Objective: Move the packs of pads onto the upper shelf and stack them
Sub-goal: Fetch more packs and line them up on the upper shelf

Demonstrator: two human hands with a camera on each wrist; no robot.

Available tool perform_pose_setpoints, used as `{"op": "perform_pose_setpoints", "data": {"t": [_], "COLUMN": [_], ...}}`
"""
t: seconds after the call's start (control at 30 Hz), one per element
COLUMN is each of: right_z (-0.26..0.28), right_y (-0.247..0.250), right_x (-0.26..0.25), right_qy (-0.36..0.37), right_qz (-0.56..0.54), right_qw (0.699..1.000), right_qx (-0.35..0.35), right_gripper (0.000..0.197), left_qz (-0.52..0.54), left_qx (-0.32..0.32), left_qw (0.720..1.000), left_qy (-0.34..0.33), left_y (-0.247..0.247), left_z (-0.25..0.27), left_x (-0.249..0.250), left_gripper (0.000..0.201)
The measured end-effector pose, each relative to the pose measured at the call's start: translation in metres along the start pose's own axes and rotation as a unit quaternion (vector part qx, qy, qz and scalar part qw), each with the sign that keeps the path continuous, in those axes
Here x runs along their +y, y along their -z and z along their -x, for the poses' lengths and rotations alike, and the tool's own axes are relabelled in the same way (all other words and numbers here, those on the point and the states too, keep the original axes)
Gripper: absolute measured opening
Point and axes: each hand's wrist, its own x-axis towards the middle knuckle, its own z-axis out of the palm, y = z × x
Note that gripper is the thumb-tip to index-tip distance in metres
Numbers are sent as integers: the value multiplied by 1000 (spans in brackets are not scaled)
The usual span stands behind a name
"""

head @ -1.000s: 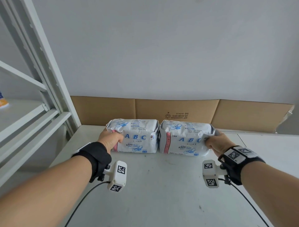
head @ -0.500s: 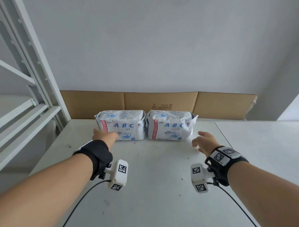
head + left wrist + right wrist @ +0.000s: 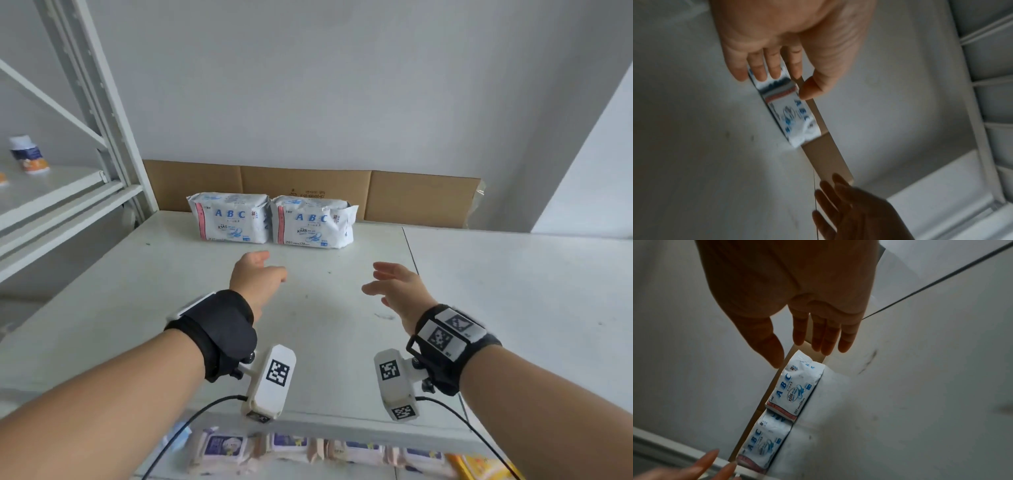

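Two white packs of pads printed "ABC" stand side by side at the back of the white shelf top: the left pack and the right pack, touching each other. Both appear in the right wrist view, right pack and left pack. My left hand hovers in front of the packs, fingers relaxed, holding nothing. My right hand hovers to the right of it, fingers spread and empty. Below the shelf's front edge lie several purple-printed packs.
A strip of brown cardboard leans against the grey wall behind the packs. A white metal rack stands at the left, with a small bottle on its shelf. A second white surface adjoins on the right.
Both hands let go of the two packs and drew back toward me. The packs stayed standing at the back of the shelf. The head view pulled back and tilted down.
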Motion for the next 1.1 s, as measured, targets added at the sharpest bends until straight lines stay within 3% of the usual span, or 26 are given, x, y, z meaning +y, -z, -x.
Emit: {"op": "perform_pose_setpoints", "data": {"t": [0.27,0.47,0.67,0.83,0.97,1.1], "right_z": [97,183,279,337,364,378], "right_y": [102,193,240,265,293,337], "right_x": [41,87,157,204,224,243], "right_qy": [8,-5,-45,-100,-136,-177], "right_qz": [73,64,131,201,232,269], "right_qw": [997,993,975,956,946,928], "right_qx": [7,103,171,187,183,190], "right_gripper": [59,54,57,55,59,64], "left_qz": [-25,-63,-96,-86,-100,-160], "left_qx": [-101,-198,-285,-303,-293,-309], "left_qw": [994,976,951,949,951,937], "left_qy": [-14,-59,-68,-1,12,28], "left_y": [-59,-98,-127,-149,-164,-177], "left_z": [130,210,297,358,388,404], "left_x": [-5,-18,-65,-92,-110,-129], "left_gripper": [43,33,29,28,30,55]}}
